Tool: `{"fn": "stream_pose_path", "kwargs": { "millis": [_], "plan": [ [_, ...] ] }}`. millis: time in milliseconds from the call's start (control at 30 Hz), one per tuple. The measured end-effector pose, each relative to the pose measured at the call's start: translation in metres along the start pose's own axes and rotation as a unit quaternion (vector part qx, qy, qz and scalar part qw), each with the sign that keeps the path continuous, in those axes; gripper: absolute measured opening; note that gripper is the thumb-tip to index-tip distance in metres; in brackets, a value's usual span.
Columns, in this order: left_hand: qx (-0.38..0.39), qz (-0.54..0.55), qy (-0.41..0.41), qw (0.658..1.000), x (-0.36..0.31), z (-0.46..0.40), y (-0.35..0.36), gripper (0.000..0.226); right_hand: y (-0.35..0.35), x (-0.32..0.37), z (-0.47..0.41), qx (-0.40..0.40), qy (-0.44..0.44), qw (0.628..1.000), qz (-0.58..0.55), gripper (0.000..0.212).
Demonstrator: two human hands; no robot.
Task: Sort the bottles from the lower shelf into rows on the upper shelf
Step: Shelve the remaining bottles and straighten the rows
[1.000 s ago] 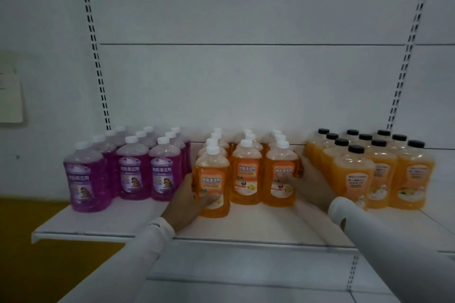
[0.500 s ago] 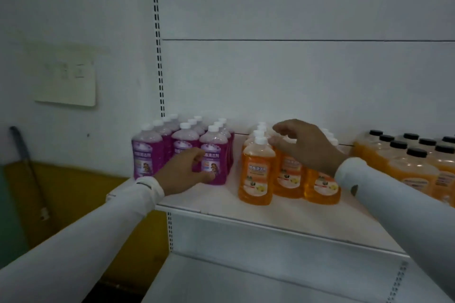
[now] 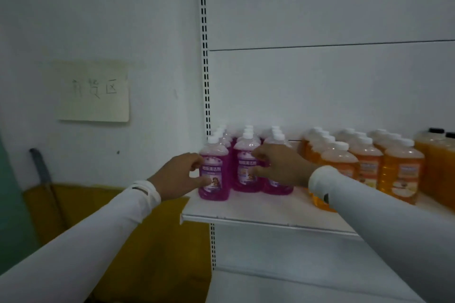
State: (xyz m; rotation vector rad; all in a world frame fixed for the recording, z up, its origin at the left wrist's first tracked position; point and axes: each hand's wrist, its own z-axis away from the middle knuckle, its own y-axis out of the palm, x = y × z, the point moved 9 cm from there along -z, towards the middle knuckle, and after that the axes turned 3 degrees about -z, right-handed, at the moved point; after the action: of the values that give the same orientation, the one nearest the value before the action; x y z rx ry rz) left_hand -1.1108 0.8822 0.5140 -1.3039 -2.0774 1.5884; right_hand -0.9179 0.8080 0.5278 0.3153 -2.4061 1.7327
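Note:
Purple bottles with white caps stand in three rows at the left end of the upper shelf point(image 3: 258, 209). My left hand point(image 3: 179, 174) grips the front left purple bottle point(image 3: 215, 179) from its left side, thumb low and fingers high. My right hand point(image 3: 280, 165) lies across the front right purple bottle point(image 3: 278, 187), its fingertips touching the front middle purple bottle point(image 3: 246, 179). Orange bottles with white caps point(image 3: 401, 172) stand in rows to the right. Orange bottles with black caps point(image 3: 433, 155) are at the frame's right edge.
The lower shelf point(image 3: 295, 288) shows below with no bottle in view. Left of the slotted upright point(image 3: 205, 69), a paper sign point(image 3: 94, 91) hangs on the wall. A yellow surface point(image 3: 157, 241) and a dark tool handle point(image 3: 41, 170) are lower left.
My view swung left. My right hand left the orange bottles and went to the front purple bottles. My left hand moved from the shelf front to the front left purple bottle's side.

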Motion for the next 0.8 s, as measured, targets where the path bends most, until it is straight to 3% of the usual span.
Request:
{"fn": "stream_pose_path", "kwargs": {
  "millis": [267, 533, 600, 700, 800],
  "plan": [
    [0.039, 0.036, -0.067, 0.996, 0.059, -0.01, 0.046, 0.072, 0.066, 0.004, -0.018, -0.003, 0.064, 0.995, -0.082, 0.044],
    [0.057, 0.254, -0.12, 0.958, 0.083, -0.035, 0.087, 0.123, 0.094, -0.004, -0.043, -0.041, 0.086, 0.955, -0.279, 0.048],
    [0.058, 0.296, -0.109, 0.947, 0.087, -0.042, 0.096, 0.117, 0.097, -0.003, -0.045, -0.056, 0.094, 0.943, -0.314, 0.051],
    [0.059, 0.333, -0.065, 0.939, 0.084, -0.051, 0.104, 0.089, 0.105, -0.001, -0.048, -0.066, 0.101, 0.938, -0.326, 0.044],
    [0.073, 0.363, -0.005, 0.929, 0.076, -0.062, 0.103, 0.083, 0.11, 0.004, -0.054, -0.076, 0.115, 0.935, -0.326, 0.048]
  ]
}}
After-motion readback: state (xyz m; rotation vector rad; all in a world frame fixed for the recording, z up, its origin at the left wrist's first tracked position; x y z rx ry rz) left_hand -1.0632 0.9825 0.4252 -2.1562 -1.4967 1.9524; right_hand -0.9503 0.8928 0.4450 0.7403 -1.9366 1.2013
